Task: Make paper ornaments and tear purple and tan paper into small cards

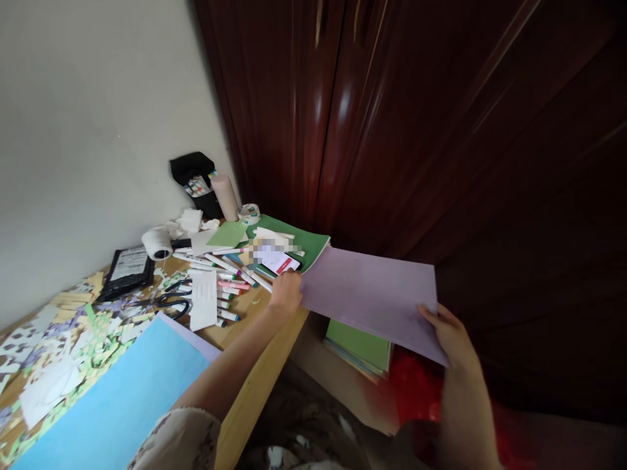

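A large purple sheet (367,294) is stretched between my two hands, beyond the right edge of the desk. My left hand (287,290) is closed at the sheet's left end, close beside a phone (279,259) with a lit screen. The sheet's right edge is pinched by my right hand (448,329), its thumb on top. Below the sheet lies a stack of green paper (360,343). A blue sheet (122,398) rests on the desk, with a purple one partly under it.
On the desk (264,356) are markers (228,305), black scissors (171,300), paper scraps (98,326), a thread spool (157,243), a tape roll (249,213), a green book (313,245) and a pink cylinder (225,196). A dark wood cabinet (392,130) stands behind.
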`<state>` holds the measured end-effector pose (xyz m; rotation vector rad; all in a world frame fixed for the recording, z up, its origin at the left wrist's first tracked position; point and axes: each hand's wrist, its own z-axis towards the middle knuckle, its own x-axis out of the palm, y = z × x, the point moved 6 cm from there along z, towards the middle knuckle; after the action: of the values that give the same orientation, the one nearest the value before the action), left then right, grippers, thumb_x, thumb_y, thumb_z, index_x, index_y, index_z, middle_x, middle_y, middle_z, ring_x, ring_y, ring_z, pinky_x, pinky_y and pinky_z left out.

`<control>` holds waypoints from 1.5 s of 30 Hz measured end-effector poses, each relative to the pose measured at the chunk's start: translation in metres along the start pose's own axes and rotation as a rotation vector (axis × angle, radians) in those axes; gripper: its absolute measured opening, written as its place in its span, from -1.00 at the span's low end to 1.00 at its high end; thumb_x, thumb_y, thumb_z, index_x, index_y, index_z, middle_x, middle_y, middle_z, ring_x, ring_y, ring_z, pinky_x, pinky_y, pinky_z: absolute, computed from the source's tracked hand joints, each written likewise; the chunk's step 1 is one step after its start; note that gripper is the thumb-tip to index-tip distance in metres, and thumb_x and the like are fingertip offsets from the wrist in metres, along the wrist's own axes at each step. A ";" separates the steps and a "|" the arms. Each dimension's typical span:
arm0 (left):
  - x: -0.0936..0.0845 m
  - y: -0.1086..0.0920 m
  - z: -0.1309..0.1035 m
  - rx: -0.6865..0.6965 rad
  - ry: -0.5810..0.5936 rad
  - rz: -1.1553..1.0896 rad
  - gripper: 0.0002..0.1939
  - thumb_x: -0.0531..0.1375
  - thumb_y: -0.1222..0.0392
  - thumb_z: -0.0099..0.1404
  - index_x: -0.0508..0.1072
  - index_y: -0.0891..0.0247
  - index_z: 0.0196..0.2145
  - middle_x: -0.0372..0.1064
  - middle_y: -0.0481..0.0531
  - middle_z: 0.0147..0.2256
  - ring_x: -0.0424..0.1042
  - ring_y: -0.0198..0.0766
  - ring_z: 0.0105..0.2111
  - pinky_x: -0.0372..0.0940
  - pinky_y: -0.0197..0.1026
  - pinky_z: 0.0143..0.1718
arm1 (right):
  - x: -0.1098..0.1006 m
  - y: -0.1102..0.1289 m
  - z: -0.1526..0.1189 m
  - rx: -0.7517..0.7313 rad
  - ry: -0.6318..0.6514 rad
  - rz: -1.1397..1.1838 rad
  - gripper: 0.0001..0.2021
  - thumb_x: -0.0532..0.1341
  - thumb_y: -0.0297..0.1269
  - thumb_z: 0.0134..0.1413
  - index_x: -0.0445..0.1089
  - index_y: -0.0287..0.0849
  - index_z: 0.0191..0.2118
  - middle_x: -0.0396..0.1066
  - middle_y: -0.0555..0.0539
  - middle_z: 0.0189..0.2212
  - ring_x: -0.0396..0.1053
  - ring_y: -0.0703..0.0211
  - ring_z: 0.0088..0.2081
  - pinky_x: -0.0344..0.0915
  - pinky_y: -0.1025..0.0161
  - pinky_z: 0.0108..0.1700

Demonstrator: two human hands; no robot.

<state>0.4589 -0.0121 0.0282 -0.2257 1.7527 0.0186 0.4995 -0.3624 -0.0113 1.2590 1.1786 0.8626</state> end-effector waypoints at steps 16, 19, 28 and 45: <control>-0.004 -0.009 -0.004 0.041 -0.010 0.009 -0.76 0.12 0.17 0.27 0.36 0.35 -0.15 0.34 0.09 -0.15 0.38 -0.23 -0.20 0.35 -0.08 -0.21 | 0.096 0.002 0.016 -0.110 -0.017 0.037 -0.66 0.23 -0.12 -0.26 0.42 -0.25 -0.33 0.48 -0.11 -0.38 0.39 0.04 -0.31 0.27 0.13 -0.23; -0.005 -0.011 -0.006 0.043 -0.009 0.005 -0.76 0.12 0.18 0.27 0.36 0.35 -0.14 0.34 0.09 -0.14 0.38 -0.23 -0.19 0.35 -0.08 -0.21 | 0.120 -0.001 0.004 -0.125 -0.033 0.031 -0.66 0.20 -0.11 -0.23 0.40 -0.26 -0.32 0.47 -0.14 -0.37 0.38 0.01 -0.28 0.27 0.12 -0.22; -0.008 -0.014 -0.009 0.035 0.011 -0.004 -0.74 0.12 0.17 0.27 0.35 0.34 -0.12 0.33 0.10 -0.13 0.38 -0.22 -0.19 0.34 -0.07 -0.20 | 0.185 0.012 -0.024 -0.188 0.015 -0.025 -0.72 0.11 -0.11 -0.11 0.31 -0.21 -0.33 0.43 -0.12 -0.35 0.36 0.05 -0.29 0.25 0.16 -0.20; -0.005 -0.012 -0.012 -0.010 -0.077 -0.063 -0.76 0.12 0.18 0.27 0.36 0.35 -0.14 0.34 0.09 -0.14 0.37 -0.21 -0.17 0.33 -0.06 -0.18 | 0.278 0.029 -0.026 -0.067 0.281 -0.057 -0.65 0.00 -0.08 0.23 0.27 -0.26 -0.07 0.37 -0.12 -0.17 0.37 0.16 -0.20 0.31 0.11 -0.16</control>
<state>0.4501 -0.0245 0.0369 -0.2838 1.6683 -0.0101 0.5401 -0.0856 -0.0303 1.0685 1.3877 1.0521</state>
